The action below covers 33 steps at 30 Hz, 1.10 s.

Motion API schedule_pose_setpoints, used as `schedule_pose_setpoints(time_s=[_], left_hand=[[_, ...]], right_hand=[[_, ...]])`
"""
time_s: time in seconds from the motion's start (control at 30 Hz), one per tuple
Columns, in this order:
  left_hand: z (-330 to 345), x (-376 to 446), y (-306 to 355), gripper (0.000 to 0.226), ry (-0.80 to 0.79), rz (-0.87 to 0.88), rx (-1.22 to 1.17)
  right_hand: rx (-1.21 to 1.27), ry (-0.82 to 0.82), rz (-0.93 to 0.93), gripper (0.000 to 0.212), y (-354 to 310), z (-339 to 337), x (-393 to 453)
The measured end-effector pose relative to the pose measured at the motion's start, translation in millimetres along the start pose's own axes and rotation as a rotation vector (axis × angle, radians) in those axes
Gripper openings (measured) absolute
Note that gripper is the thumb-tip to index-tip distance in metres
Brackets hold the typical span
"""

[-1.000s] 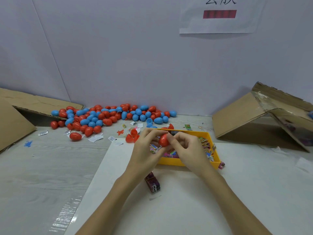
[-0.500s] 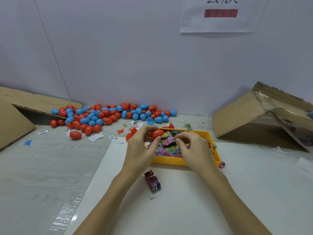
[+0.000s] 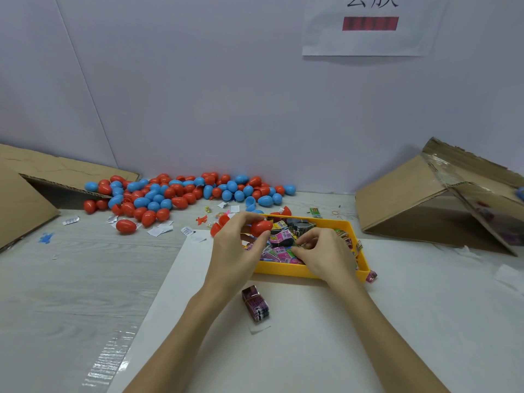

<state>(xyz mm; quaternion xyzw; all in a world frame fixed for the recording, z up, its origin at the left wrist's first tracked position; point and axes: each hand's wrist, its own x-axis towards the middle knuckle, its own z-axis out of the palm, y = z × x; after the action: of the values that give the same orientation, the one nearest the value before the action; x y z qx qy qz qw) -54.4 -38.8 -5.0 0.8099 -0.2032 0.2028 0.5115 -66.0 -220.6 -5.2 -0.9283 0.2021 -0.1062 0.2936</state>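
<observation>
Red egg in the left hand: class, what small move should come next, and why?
Probably lift one packet out with the right hand and bring it to the red egg. The left hand holds that egg above the yellow tray, while the right hand seems to pinch a packet among those inside.

Packing wkshop: toy-egg pile (image 3: pixel 181 195), cardboard boxes (image 3: pixel 411 199).

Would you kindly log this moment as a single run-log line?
left hand: holds red egg | right hand: pinches packet in yellow tray
</observation>
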Motion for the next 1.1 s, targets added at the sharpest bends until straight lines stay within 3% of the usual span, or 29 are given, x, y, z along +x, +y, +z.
schedule_pose_setpoints(time_s=[0.17,0.3,0.53,0.67,0.87,1.1], left_hand=[[-1,1,-1,0.027,-0.004,-0.011,0.009],[-1,0,-1,0.027,-0.022,-0.028,-0.011],[-1,0,1,0.025,-0.082,0.062,0.001],[2,-1,0,0.028,-0.084,0.028,0.020],[6,-3,-3,0.027,-0.095,0.056,0.029],[9,-2,-8,0.017,-0.066,0.071,0.065]], right_hand=[[0.098,0.085,-0.057,0.009,3,0,-4],[0.211,0.136,-0.115,0.015,4,-1,-7],[0.192,0.275,-0.233,0.018,4,-6,-13],[0.204,0.364,-0.297,0.015,1,-12,-15],[-0.012,0.241,-0.338,0.012,8,-17,-10],[0.057,0.299,-0.355,0.012,9,-20,-11]])
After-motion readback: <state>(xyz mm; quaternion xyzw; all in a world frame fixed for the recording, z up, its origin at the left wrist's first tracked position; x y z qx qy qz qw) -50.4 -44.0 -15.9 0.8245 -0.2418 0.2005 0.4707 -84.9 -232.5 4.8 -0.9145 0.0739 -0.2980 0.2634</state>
